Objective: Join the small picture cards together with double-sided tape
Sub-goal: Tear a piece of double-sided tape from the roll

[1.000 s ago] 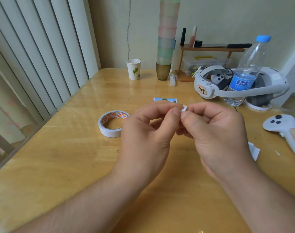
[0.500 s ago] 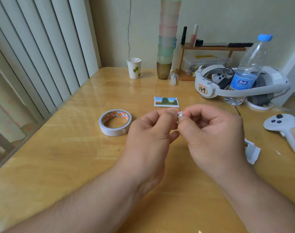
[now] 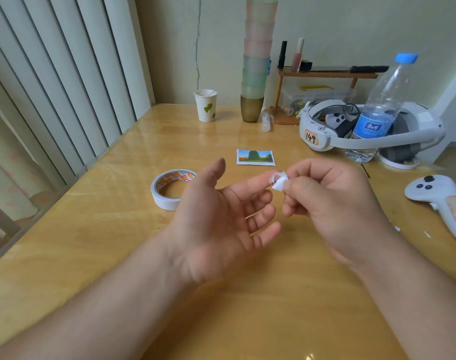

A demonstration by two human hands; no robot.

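Head view showed a tiny white tape bit [image 3: 279, 182], light, floppy and probably sticky, best held by its edge. The right hand [image 3: 333, 203] pinched it; the left hand [image 3: 221, 224] lay open, one fingertip touching it. The card [image 3: 255, 157] lay at 12 o'clock, the roll [image 3: 169, 189] at 9. The table [image 3: 92, 242] had room nearby.

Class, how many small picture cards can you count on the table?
1. The picture card lies flat on the table, beyond the hands and right of the tape roll. Others may be hidden behind the hands.
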